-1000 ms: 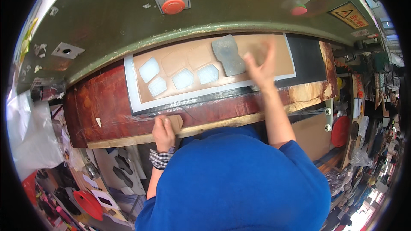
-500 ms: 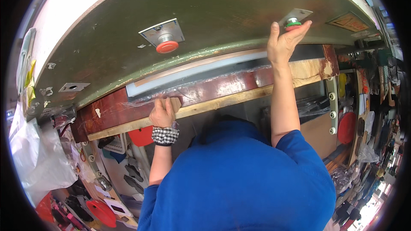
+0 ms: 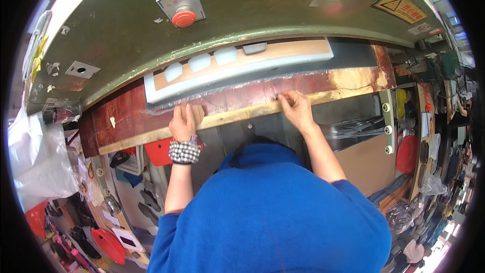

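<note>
The wooden strip (image 3: 242, 115) makes the front edge of a dark red bench (image 3: 126, 106), and it runs slantwise in front of the person. The left hand (image 3: 183, 122) is just behind the left half of this strip, on the bench. Its fingers are bent closely together around the left side of a brown angular piece (image 3: 200, 115), so the grip is closed on it. This piece is at the rear side of the strip, and its right part comes out from the hand. A checkered wristband (image 3: 184, 152) is around the left wrist, in front of the strip.

The right hand (image 3: 296, 109) is at the strip, on the right of its middle. The thumb and forefinger come near to each other at the bench surface, with only a small gap; I cannot tell if something thin is between them.

Behind the strip, well apart from both hands, lies a white sheet (image 3: 212, 80) with a brown sheet (image 3: 298, 49) upon it. Three pale cut shapes (image 3: 199, 62) and a grey block (image 3: 255, 48) rest there. A black mat (image 3: 356, 56) is visible behind the strip's right part. Above and beyond the strip stands a green machine panel (image 3: 262, 5) with a red mushroom button (image 3: 184, 17).
</note>
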A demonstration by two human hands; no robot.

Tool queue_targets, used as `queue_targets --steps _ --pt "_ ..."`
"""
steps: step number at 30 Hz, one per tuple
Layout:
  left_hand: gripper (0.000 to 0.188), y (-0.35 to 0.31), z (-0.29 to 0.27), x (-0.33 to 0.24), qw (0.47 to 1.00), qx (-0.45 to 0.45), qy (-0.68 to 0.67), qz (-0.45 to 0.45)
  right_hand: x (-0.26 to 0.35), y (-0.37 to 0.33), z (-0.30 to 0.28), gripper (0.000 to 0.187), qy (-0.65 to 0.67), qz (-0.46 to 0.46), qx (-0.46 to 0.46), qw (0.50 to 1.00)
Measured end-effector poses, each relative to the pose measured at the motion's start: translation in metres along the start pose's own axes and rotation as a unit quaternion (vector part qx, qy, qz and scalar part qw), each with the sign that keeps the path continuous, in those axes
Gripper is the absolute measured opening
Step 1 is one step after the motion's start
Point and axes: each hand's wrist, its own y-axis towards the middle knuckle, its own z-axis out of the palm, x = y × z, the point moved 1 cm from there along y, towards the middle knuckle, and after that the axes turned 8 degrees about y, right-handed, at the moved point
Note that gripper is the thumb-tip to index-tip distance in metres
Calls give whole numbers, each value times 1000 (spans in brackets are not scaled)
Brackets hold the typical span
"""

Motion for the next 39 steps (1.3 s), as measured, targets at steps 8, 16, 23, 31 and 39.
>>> queue_targets --steps 8,16,23,31,39 --pt "20 -48 -42 -19 988 87 -106 -72 31 35 12 70 -130 -149 -75 977" --pt "15 -27 -31 -68 985 99 -139 -23 42 23 30 85 234 59 -47 969" --pt "19 -40 -41 -76 987 155 -33 -12 24 3 -34 80 421 156 -117 886" --pt "13 -41 -38 -121 941 232 -245 41 47 -31 -22 67 469 195 -112 854" --pt "30 -47 -17 -190 882 32 -310 353 87 -48 2 48 700 306 -35 644"
